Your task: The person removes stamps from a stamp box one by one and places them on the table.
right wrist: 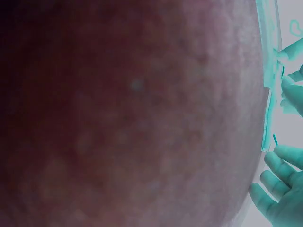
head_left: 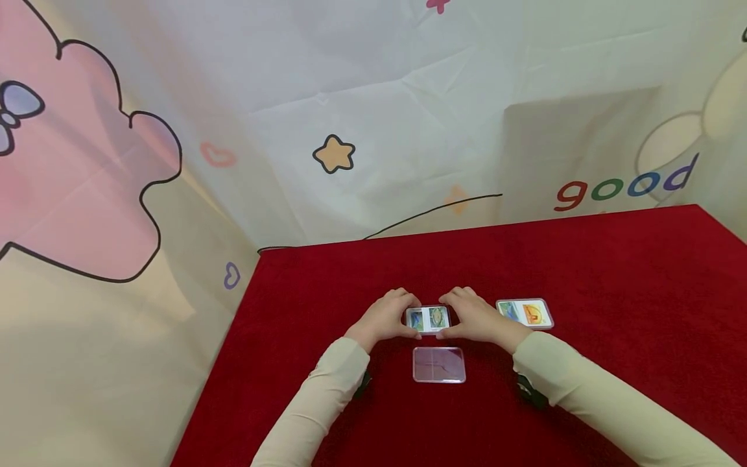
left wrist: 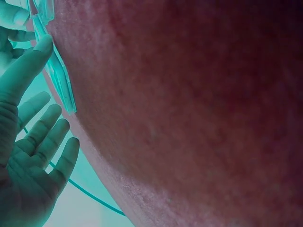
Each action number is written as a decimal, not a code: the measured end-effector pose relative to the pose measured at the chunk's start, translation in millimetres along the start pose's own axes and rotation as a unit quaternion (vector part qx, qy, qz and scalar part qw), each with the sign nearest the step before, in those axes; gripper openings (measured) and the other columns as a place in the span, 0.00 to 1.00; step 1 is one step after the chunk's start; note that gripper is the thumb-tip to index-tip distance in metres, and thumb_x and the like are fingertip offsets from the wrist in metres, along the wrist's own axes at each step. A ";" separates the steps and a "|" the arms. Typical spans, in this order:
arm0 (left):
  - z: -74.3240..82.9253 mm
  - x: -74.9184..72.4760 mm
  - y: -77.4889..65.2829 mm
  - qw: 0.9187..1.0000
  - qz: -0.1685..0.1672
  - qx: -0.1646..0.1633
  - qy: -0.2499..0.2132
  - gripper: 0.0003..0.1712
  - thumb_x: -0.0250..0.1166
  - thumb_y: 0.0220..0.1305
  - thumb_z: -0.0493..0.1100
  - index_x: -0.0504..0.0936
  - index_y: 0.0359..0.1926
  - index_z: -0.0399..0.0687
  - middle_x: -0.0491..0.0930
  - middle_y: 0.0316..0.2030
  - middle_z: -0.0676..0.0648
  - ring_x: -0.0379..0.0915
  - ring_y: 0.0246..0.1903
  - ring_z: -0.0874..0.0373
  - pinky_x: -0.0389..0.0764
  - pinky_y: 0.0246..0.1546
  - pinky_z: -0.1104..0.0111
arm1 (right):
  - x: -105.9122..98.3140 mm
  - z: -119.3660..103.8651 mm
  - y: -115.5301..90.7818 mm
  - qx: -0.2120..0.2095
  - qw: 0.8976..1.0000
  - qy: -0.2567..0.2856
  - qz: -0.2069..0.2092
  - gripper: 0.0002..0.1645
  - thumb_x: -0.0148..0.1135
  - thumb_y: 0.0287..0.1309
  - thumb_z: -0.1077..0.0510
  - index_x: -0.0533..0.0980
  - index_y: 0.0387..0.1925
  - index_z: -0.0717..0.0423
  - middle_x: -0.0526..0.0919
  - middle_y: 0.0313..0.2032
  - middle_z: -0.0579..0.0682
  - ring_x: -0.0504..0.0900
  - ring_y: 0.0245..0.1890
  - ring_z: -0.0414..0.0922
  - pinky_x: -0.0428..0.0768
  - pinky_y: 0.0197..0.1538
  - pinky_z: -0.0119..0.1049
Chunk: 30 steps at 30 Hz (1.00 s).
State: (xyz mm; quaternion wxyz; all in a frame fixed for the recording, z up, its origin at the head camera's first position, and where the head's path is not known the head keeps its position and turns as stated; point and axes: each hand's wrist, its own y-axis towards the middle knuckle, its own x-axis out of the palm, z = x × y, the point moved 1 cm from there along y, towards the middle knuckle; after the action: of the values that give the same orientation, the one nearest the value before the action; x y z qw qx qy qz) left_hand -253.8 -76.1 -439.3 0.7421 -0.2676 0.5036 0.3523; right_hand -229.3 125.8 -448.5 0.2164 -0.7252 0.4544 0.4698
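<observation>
Between both hands is a small clear plastic case (head_left: 428, 320) with two picture cards in it. My left hand (head_left: 390, 316) holds its left end, index finger at the far corner and thumb at the near one. At the right end, my right hand (head_left: 475, 318) holds it the same way. In the left wrist view the left thumb lies against the case (left wrist: 61, 80), the other fingers spread beyond. The right wrist view catches part of the right hand (right wrist: 284, 194) beside the case's edge. Just in front lies a flat clear plastic cover (head_left: 439, 365).
Right of the hands, partly behind the right forearm, lies another clear case with picture cards (head_left: 525, 314). A red cloth (head_left: 613, 279) covers the table. Behind it hangs a printed curtain (head_left: 379, 97) with a star and the word "good".
</observation>
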 end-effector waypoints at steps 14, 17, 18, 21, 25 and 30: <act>0.9 0.9 -0.3 1.000 -0.008 -0.012 0.006 0.29 0.76 0.47 0.51 0.81 0.50 0.45 0.76 0.47 0.49 0.70 0.46 0.58 0.74 0.49 0.68 | 1.2 4.7 0.3 -0.012 1.000 -0.011 -0.006 0.36 0.75 0.43 0.51 0.75 0.51 0.67 0.76 0.47 0.60 0.72 0.48 0.56 0.72 0.50 0.53; 1.3 0.1 -0.1 1.000 -0.009 -0.012 0.008 0.29 0.77 0.46 0.50 0.81 0.49 0.45 0.76 0.46 0.49 0.70 0.46 0.57 0.74 0.49 0.68 | 1.1 5.2 0.4 -0.013 1.000 -0.010 -0.009 0.35 0.74 0.44 0.51 0.75 0.52 0.66 0.77 0.47 0.59 0.72 0.48 0.55 0.72 0.50 0.53; 1.1 0.1 0.2 1.000 -0.010 -0.012 0.009 0.29 0.77 0.46 0.51 0.81 0.49 0.45 0.76 0.46 0.49 0.70 0.46 0.57 0.74 0.49 0.68 | 1.1 5.3 0.6 -0.013 1.000 -0.010 -0.010 0.35 0.74 0.44 0.51 0.75 0.51 0.66 0.77 0.47 0.59 0.72 0.48 0.56 0.72 0.50 0.53; 0.2 0.5 1.3 1.000 -0.013 -0.015 0.013 0.29 0.77 0.46 0.51 0.81 0.49 0.46 0.76 0.46 0.49 0.70 0.46 0.58 0.74 0.49 0.69 | 0.9 6.0 1.2 -0.012 1.000 -0.009 -0.012 0.35 0.74 0.44 0.50 0.75 0.51 0.66 0.77 0.47 0.59 0.72 0.48 0.55 0.72 0.51 0.53; -0.5 1.2 2.6 1.000 -0.015 -0.014 0.018 0.29 0.77 0.46 0.51 0.81 0.49 0.46 0.75 0.47 0.49 0.70 0.45 0.58 0.74 0.48 0.69 | 1.1 7.4 2.0 -0.014 1.000 -0.012 -0.012 0.35 0.75 0.43 0.50 0.75 0.51 0.65 0.77 0.47 0.59 0.72 0.48 0.55 0.72 0.50 0.53; -0.9 1.5 2.7 0.999 -0.014 -0.016 0.023 0.29 0.76 0.46 0.53 0.81 0.49 0.47 0.76 0.47 0.50 0.70 0.45 0.58 0.74 0.48 0.69 | 1.2 8.1 2.7 -0.017 1.000 -0.013 -0.012 0.35 0.75 0.43 0.50 0.75 0.51 0.66 0.77 0.46 0.58 0.72 0.47 0.55 0.72 0.49 0.53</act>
State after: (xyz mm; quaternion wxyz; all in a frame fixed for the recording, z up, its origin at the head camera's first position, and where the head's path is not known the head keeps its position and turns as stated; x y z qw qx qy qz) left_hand -256.0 -74.8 -441.2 0.7304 -0.2950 0.5112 0.3437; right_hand -235.4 129.9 -453.0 0.2159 -0.7276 0.4351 0.4844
